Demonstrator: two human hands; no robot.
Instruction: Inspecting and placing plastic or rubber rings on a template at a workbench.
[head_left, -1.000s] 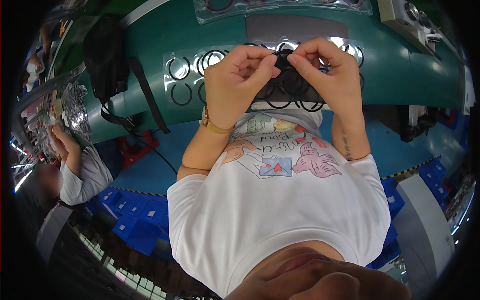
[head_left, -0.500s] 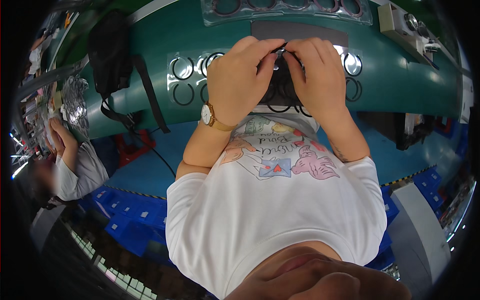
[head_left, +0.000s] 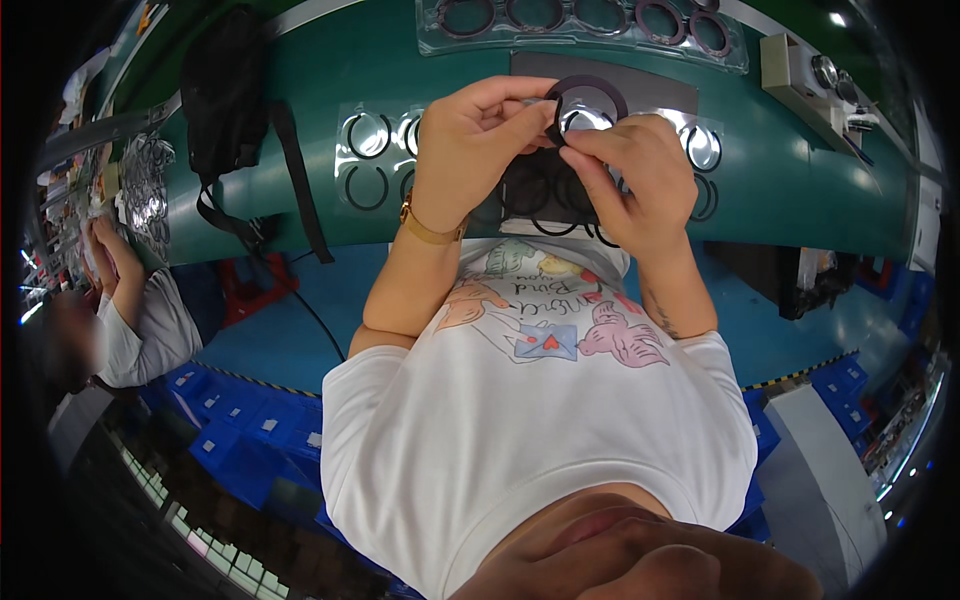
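Both my hands hold a black ring up over the green workbench. My left hand, with a gold watch at the wrist, pinches its left side with thumb and fingers. My right hand grips its lower edge from the right. Under my hands lies a clear tray with several black rings set in round pockets; my hands hide its middle part.
A second clear tray of rings lies at the bench's far side, with a dark mat before it. A black bag with straps sits on the left. A grey device stands far right. Another person works at left.
My hands have lifted and parted a little, and the black ring now shows whole above my fingers; earlier they were closed together over it.
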